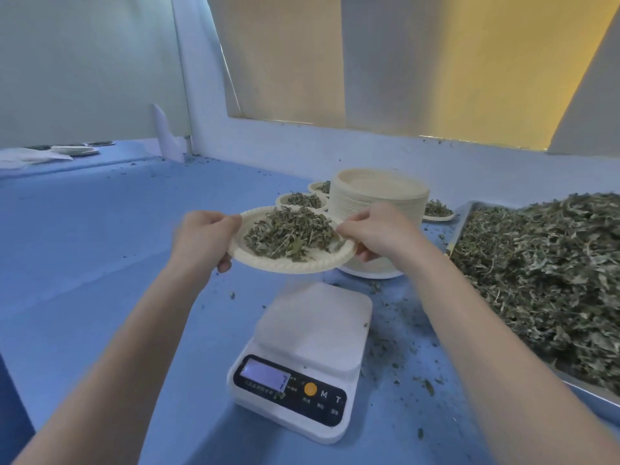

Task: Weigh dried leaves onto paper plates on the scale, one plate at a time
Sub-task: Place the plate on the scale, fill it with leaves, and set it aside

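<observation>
A cream paper plate (295,263) heaped with dried leaves (290,238) hangs in the air beyond the scale. My left hand (201,236) grips its left rim, and my right hand (375,229) pinches its right rim. The white digital scale (312,350) stands on the blue table below and nearer to me, its platform bare and its display lit. A tall stack of empty paper plates (379,203) rises just behind my right hand.
A metal tray (466,216) piled with loose dried leaves (543,283) fills the right side. Filled plates sit behind the held one (303,200), (320,187) and right of the stack (437,211). Leaf crumbs litter the table (84,263) near the scale. More plates (75,150) lie far left.
</observation>
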Available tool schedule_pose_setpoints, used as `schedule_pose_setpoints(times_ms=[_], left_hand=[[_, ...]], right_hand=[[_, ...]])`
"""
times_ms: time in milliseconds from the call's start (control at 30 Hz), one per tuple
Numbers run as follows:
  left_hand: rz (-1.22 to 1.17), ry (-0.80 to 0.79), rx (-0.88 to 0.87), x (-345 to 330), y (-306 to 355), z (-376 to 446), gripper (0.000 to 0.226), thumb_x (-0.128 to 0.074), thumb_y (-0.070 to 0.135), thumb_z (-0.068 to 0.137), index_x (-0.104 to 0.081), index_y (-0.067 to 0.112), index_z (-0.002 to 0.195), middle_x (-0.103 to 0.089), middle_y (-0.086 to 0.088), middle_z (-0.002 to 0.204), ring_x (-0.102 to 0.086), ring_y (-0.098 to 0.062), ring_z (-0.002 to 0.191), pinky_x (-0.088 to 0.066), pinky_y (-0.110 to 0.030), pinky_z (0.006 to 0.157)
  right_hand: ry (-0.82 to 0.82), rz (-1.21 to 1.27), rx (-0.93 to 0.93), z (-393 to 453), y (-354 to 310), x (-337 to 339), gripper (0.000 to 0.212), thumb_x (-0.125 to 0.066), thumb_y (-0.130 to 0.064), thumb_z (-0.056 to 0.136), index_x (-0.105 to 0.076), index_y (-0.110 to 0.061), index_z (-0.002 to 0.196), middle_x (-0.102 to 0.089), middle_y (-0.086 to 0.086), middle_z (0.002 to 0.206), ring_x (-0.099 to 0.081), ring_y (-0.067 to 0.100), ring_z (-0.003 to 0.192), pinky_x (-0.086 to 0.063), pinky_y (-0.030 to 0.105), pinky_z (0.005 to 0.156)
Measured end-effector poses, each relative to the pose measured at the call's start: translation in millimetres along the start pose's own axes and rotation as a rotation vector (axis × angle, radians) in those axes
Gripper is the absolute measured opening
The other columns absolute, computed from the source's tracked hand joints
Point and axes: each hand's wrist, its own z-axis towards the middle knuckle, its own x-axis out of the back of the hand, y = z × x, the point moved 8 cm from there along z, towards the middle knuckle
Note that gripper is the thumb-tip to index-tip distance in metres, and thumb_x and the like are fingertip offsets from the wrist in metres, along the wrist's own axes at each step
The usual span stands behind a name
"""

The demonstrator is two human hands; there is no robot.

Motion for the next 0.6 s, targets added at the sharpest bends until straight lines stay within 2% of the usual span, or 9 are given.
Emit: schedule_pose_setpoints(times_ms=[100, 200, 300, 367, 433, 467, 533, 600], left_hand=[[-0.076, 0.022, 0.004, 9.9, 28.2, 23.0, 0.026, -0.054, 0.009, 0.090, -0.047, 0.005, 0.065, -0.034, -0.006, 0.046, -0.023, -0.015, 0.027, -0.021, -0.015, 0.033], [-0.161, 0.032, 0.019, 8.0, 55.0, 59.1, 0.032, -0.052, 0.005, 0.091, -0.036, 0.016, 0.066, -0.027, -0.003, 0.060, -0.018, -0.012, 0.027, -0.017, -0.013, 0.037], [-0.199, -0.010, 0.024, -11.6, 76.5, 102.9, 0.038, -0.051, 0.004, 0.092, -0.028, 0.020, 0.066, -0.023, -0.002, 0.062, -0.019, -0.012, 0.034, -0.017, -0.013, 0.037], [-0.198, -0.038, 0.021, -30.5, 87.6, 133.8, 0.036, -0.050, 0.006, 0.093, -0.029, 0.017, 0.067, -0.026, -0.002, 0.061, -0.022, -0.014, 0.034, -0.018, -0.012, 0.035], [-0.214, -0.072, 0.030, -51.4, 94.5, 162.2, 0.035, -0.051, 0.011, 0.095, -0.031, 0.013, 0.066, -0.030, -0.004, 0.059, -0.023, -0.012, 0.025, -0.022, -0.010, 0.034], [-0.220, -0.090, 0.040, -62.0, 95.8, 174.8, 0.036, -0.051, 0.014, 0.096, -0.033, 0.010, 0.065, -0.033, -0.005, 0.057, -0.025, -0.010, 0.023, -0.025, -0.010, 0.033], [-0.213, -0.142, 0.065, -84.4, 95.5, 195.6, 0.035, -0.050, 0.018, 0.098, -0.041, 0.007, 0.066, -0.041, -0.008, 0.057, -0.034, -0.009, 0.023, -0.034, -0.013, 0.031], [-0.192, -0.209, 0.098, -107.8, 90.5, 212.2, 0.033, -0.047, 0.018, 0.099, -0.048, 0.004, 0.069, -0.047, -0.010, 0.058, -0.043, -0.009, 0.026, -0.043, -0.017, 0.033]], right_hand=[[0.020, -0.053, 0.056, 21.0, -34.4, 11.4, 0.018, -0.061, -0.011, 0.082, -0.071, 0.004, 0.083, -0.055, 0.000, 0.043, -0.051, 0.011, 0.037, -0.044, 0.017, 0.040], [0.010, -0.146, 0.080, 51.8, -61.4, 21.6, 0.020, -0.060, -0.011, 0.082, -0.071, 0.005, 0.085, -0.055, 0.003, 0.047, -0.051, 0.015, 0.043, -0.044, 0.019, 0.044], [0.016, -0.150, 0.070, 90.6, -75.5, 37.8, 0.013, -0.062, -0.008, 0.084, -0.067, 0.004, 0.085, -0.054, 0.008, 0.057, -0.048, 0.018, 0.049, -0.043, 0.023, 0.050], [0.026, -0.134, 0.065, 118.9, -79.6, 50.1, 0.006, -0.062, -0.005, 0.084, -0.063, 0.000, 0.081, -0.050, 0.009, 0.057, -0.045, 0.017, 0.047, -0.041, 0.022, 0.046], [0.052, -0.145, 0.055, 149.4, -80.6, 64.0, 0.012, -0.063, -0.003, 0.084, -0.062, 0.001, 0.074, -0.046, 0.008, 0.056, -0.042, 0.015, 0.044, -0.039, 0.017, 0.040], [0.059, -0.147, 0.049, 163.5, -79.7, 70.2, 0.010, -0.064, -0.003, 0.084, -0.064, 0.005, 0.077, -0.046, 0.009, 0.059, -0.042, 0.015, 0.044, -0.037, 0.015, 0.038], [0.057, -0.128, 0.029, 191.8, -72.3, 81.0, 0.021, -0.064, -0.003, 0.085, -0.066, 0.015, 0.097, -0.052, 0.012, 0.070, -0.043, 0.014, 0.046, -0.039, 0.014, 0.039], [0.031, -0.048, -0.017, 216.9, -57.1, 88.7, 0.024, -0.060, -0.002, 0.089, -0.063, 0.017, 0.103, -0.061, 0.016, 0.082, -0.048, 0.013, 0.050, -0.044, 0.015, 0.043]])
